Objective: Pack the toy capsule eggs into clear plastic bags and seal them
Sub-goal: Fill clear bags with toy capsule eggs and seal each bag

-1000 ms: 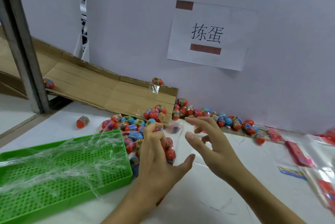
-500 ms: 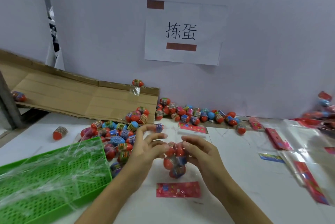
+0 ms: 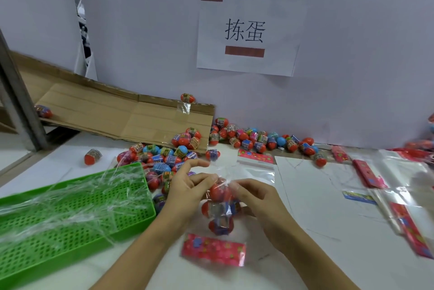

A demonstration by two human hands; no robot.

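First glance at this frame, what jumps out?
Centre front, both hands, left hand and right hand, pinch the top of a clear bag of eggs with a red header card. Behind, loose eggs line the wall under a paper sign; a green basket sits left.

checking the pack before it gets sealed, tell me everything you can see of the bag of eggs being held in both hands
The clear bag is thin, glossy plastic with a pink printed header card at its lower end, near the table. It hangs upright in front of the person, holding several red capsule eggs with printed wrap bands, stacked vertically. The left hand and right hand pinch its crumpled top from either side. The opening looks not yet sealed.
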